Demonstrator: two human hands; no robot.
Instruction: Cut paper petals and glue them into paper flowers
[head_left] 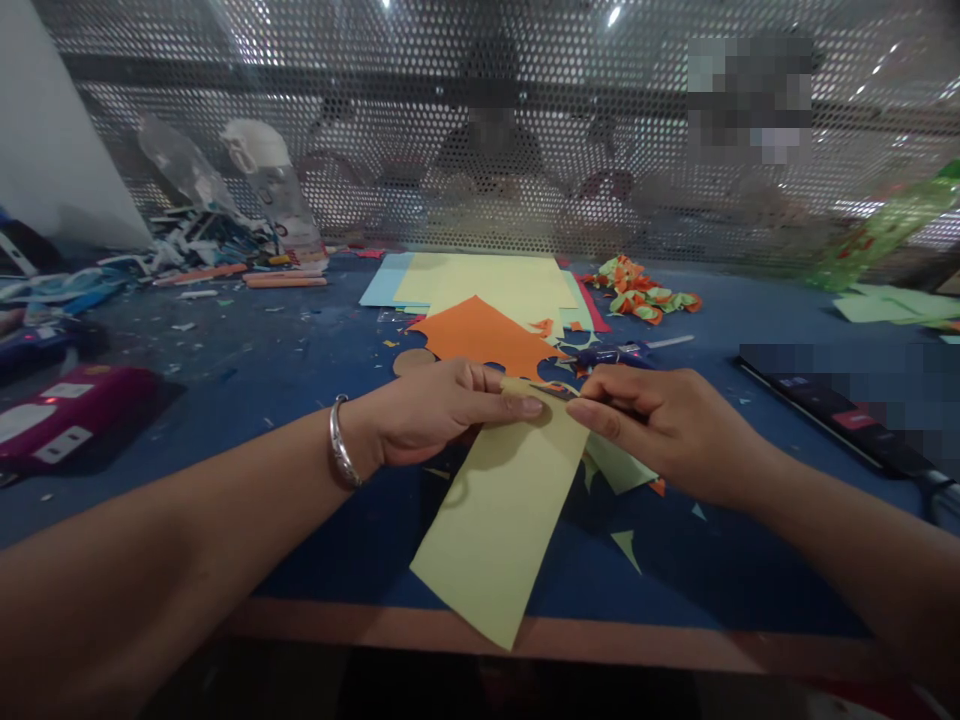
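1. Blue bench (712, 580) here, perforated metal panel (375, 120) behind.
2. My left hand (442, 410) has its grip pinched on the yellow strip (502, 510), which hangs down toward the bench's near edge.
3. My right hand's (660, 430) grip is closed around scissors (551, 392) at the strip's top.
4. Orange paper (480, 335) sits just beyond both grips.

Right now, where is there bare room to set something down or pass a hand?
Nearly bare, with small scraps: between magenta case and left forearm; between right forearm and long black bar; between that forearm and the pinkish table edge. Crowded: the middle, around the orange paper, and the far left, around the pen heap.
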